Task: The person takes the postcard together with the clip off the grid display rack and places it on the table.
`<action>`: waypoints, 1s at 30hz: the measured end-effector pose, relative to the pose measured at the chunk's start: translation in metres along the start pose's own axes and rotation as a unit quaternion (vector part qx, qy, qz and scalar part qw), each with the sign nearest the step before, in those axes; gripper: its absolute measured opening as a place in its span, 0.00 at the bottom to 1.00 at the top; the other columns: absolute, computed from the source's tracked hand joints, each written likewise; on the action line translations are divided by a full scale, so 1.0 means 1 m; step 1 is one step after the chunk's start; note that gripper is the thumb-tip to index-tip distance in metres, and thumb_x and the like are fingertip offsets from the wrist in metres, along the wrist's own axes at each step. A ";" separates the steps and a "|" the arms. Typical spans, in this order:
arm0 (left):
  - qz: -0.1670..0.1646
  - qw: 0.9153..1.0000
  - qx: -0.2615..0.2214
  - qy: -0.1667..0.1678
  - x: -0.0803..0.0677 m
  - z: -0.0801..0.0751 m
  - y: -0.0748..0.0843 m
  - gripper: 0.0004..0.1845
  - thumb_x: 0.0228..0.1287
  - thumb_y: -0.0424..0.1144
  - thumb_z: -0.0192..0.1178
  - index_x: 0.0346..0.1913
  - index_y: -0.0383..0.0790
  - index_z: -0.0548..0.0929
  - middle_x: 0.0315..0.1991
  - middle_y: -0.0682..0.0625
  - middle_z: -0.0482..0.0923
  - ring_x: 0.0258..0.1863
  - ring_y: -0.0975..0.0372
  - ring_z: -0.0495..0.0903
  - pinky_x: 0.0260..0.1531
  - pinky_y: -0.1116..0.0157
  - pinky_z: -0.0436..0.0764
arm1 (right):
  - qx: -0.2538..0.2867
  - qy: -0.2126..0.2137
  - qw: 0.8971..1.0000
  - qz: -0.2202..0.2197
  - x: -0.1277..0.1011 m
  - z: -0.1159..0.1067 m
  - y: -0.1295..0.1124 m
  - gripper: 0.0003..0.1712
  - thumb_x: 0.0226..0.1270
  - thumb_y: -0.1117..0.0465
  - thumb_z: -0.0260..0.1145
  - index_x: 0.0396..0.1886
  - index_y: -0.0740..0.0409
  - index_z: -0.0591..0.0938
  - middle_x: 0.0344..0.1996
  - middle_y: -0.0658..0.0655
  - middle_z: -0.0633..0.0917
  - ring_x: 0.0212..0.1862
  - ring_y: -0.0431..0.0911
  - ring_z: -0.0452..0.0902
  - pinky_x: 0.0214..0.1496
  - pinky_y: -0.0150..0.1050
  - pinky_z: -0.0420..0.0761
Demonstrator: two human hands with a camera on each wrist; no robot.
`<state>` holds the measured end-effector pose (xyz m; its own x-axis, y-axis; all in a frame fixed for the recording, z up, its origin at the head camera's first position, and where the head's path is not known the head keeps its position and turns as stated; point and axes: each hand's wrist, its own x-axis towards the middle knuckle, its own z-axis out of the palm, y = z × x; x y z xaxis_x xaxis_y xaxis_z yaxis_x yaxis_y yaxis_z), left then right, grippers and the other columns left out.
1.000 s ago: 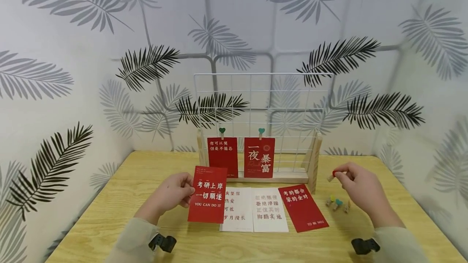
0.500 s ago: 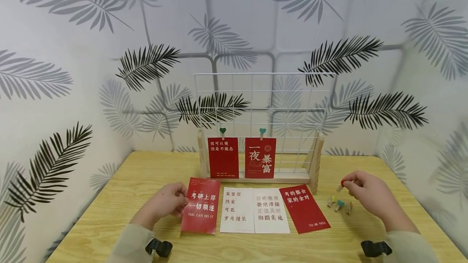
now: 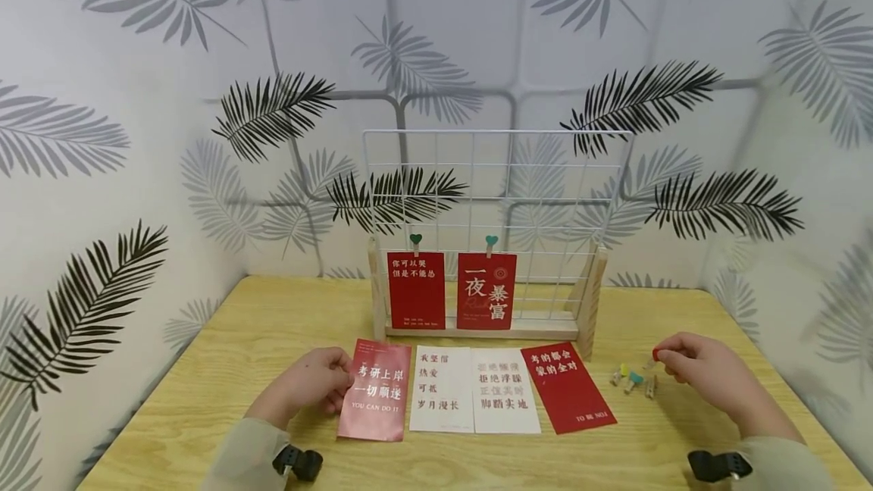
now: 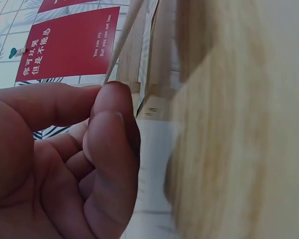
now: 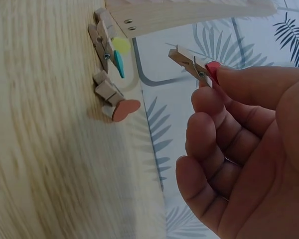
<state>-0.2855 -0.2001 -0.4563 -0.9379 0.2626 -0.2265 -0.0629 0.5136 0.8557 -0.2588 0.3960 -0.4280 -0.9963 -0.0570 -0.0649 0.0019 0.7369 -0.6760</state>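
Nearest, in front of the wire rack's left post, I have the left hand pinching a red card by its edge between thumb and fingertips, the other fingers folded in; I can't tell whether the card's bottom edge touches the table. Beside it, two white cards and a tilted red card lie in a row before the rack. Past the rack's right post, the right hand has its thumb and fingertip closed on the red-heart clip. Near it sit three spare clips, with yellow, teal and orange hearts. Farther back, on the rack itself, two hung cards hang from a green-heart clip and a turquoise-heart clip, bare wires to their right.

I read this as readying a third hanging: card and clip in hand, neither at the wires. The next move, I'd say, calls for bringing the card flat against the rack's bare right side, then squeezing the clip so it bites card and wire together.
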 end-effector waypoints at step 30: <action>-0.046 0.999 -0.008 0.003 0.000 0.000 -0.001 0.06 0.73 0.33 0.58 0.47 0.35 0.77 0.31 0.43 0.81 0.23 0.57 0.81 0.24 0.62 0.83 | 0.012 -0.038 0.999 0.030 0.006 0.005 0.034 0.15 0.79 0.55 0.58 0.47 0.62 0.83 0.27 0.53 0.78 0.31 0.47 0.73 0.33 0.40 0.74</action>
<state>-0.2854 -0.2006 -0.4576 -0.9299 0.2107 -0.3014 -0.1539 0.5215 0.8392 -0.2647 0.4173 -0.4545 -0.9849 -0.0643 -0.1607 0.0646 0.7248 -0.6859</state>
